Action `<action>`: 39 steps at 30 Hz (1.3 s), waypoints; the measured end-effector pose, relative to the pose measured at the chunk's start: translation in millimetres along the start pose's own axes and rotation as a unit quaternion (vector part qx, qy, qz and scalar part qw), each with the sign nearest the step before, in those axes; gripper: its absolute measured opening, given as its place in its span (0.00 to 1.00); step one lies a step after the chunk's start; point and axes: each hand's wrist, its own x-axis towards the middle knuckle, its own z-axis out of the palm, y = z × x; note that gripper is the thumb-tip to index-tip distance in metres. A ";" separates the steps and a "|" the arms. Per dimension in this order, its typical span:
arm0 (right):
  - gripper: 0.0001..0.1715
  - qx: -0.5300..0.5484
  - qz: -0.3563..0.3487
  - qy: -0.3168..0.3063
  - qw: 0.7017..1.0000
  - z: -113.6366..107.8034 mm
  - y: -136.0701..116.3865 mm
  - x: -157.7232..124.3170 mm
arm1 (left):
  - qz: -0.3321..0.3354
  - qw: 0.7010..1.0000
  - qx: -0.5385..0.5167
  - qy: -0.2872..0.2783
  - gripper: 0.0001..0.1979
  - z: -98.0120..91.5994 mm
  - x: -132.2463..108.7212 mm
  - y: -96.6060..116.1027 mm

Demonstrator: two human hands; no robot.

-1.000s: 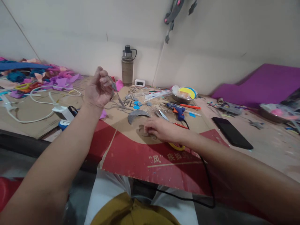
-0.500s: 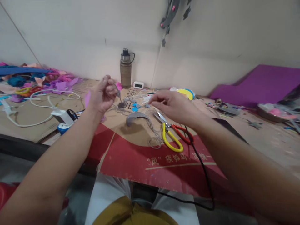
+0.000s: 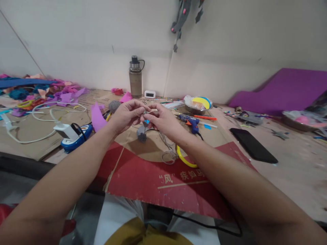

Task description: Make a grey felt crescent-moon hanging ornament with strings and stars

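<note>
My left hand (image 3: 130,115) and my right hand (image 3: 160,119) meet above the cardboard, fingertips pinched close together. From the left fingertips a thin string hangs, with a small dark grey felt star (image 3: 142,136) at its lower end. What the right fingertips pinch is too small to make out. Behind the star, a grey felt crescent (image 3: 140,130) is mostly covered by the hands. Loose grey cord (image 3: 169,154) lies below the right hand. The scissors' yellow handle (image 3: 184,158) shows beside my right forearm, which hides the rest.
A blue glue gun (image 3: 192,125) and a black phone (image 3: 252,144) lie to the right. A bottle (image 3: 135,80) and small clock (image 3: 150,94) stand near the wall. At left are a power strip (image 3: 76,137), white cables and felt scraps (image 3: 68,97). A bowl (image 3: 196,108) sits behind.
My hands have come together; the left moved right and down, the right moved left. The grey star now hangs below them. My arm uncovered the glue gun and most of the phone.
</note>
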 end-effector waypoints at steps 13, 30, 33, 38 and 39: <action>0.05 0.050 0.045 -0.020 0.998 -17.0 4.8 -3.3 | 0.033 0.996 -0.051 0.068 0.09 -0.7 6.5 -6.8; 0.10 0.110 0.010 -0.036 0.993 -26.9 1.0 -0.1 | 0.048 0.992 -0.100 0.053 0.09 2.4 5.0 -3.1; 0.08 0.101 0.017 -0.035 0.994 -25.2 1.9 0.0 | 0.054 0.992 -0.105 0.055 0.08 0.5 5.5 -2.2; 0.05 0.093 0.017 -0.042 0.995 -25.7 4.8 0.8 | 0.052 0.991 -0.109 0.062 0.07 0.2 5.0 -1.4; 0.04 0.087 0.015 -0.041 0.995 -26.1 5.2 0.9 | 0.054 0.990 -0.111 0.063 0.07 0.5 4.7 -1.1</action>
